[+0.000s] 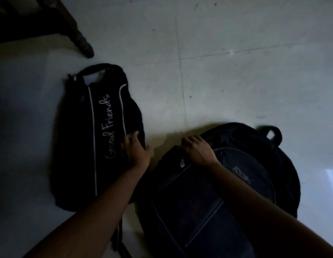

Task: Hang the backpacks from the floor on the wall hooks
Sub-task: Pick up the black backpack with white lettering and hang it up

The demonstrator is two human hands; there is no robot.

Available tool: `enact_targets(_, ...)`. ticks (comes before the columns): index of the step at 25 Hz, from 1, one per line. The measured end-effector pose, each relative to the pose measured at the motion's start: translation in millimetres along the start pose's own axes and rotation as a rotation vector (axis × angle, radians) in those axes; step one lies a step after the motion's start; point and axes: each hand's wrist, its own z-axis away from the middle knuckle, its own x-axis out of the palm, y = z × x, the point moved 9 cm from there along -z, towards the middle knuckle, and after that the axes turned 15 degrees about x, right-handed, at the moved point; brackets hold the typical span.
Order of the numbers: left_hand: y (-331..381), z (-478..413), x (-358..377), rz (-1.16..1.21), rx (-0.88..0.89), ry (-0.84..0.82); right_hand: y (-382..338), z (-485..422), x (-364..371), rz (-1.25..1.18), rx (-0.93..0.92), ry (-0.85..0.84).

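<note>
Pale tiled floor (236, 53) is seen throughout, and on it the large dark backpack (180, 202) is laid flat, with the Good Friends backpack (78, 136) just beside it. The right hand (199, 151) is curled over the large bag's edge. The left hand (135, 149) is rested on the other bag, fingers loosely straight.

Dim pale tiled floor (236, 43) with dark grout lines; a dark wooden furniture leg (82, 40) top left.
</note>
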Motion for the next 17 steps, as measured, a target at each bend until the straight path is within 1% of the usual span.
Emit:
enact_targets(1,-23.8,-3.5,-5.0,-0.040,-0.084,0.013,-17.4,-14.7,-3.2,-0.046,-0.015,0.029)
enact_targets(3,-53.9,-2.7,4.5,-0.090,-0.193,-0.050,-41.1,-32.7,0.3,-0.101,-0.022,0.036)
enact_targets(5,-61.7,-5.2,27.1,-0.260,-0.163,-0.135,-51.3,-38.9,18.3,-0.092,-0.017,0.028)
enact_targets(7,-55.8,-12.1,36.9,-0.369,-0.096,-0.159,-51.5,-36.5,32.0,-0.099,-0.005,-0.016)
enact_targets(9,-51.5,-9.7,24.9,-0.361,-0.062,-0.168,-49.6,-27.4,28.2,-0.105,0.007,-0.050)
enact_targets(11,-43.4,9.4,-1.6,-0.303,0.004,-0.179,-50.5,-16.3,4.7,-0.087,0.033,-0.073)
enact_targets(13,-26.9,38.6,-41.4,-0.235,0.067,-0.203,-60.8,-3.3,-29.7,-0.080,-0.011,-0.093)
enact_targets(15,2.8,64.8,-86.5,-0.167,0.155,-0.165,-68.0,16.8,-71.5,-0.056,-0.032,-0.106)
enact_targets(17,30.3,81.3,-133.2,-0.113,0.197,-0.125,-72.6,39.3,-105.7,-0.020,-0.056,-0.128)
